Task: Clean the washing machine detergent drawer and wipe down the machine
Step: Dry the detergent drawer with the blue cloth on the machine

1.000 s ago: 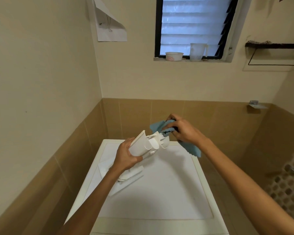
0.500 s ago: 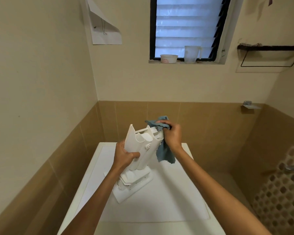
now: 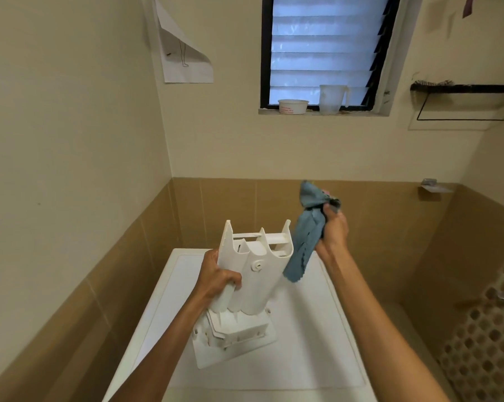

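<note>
White plastic drawer [image 3: 253, 274] now stands upright at frame ctr, front panel down, over the washing machine [image 3: 317, 343] lid; contact w/ the lid cannot be confirmed. Approx. one sec. earlier it lay tilted, w/ the cloth pressed on its far end. Left hand [image 3: 216, 278] stays clamped round the drawer's left wall, fingers curled. Right hand [image 3: 332, 233] has lifted away to the upper right, fingers closed on the bunched blue cloth [image 3: 306, 242]. Cloth is off the drawer's upper end; its lower corner hangs just beside the right wall. Assessment: wipe pass on that end is prob. complete, and the hand appears to be re-gathering the cloth. Remaining: other drawer faces, then machine exterior.
</note>
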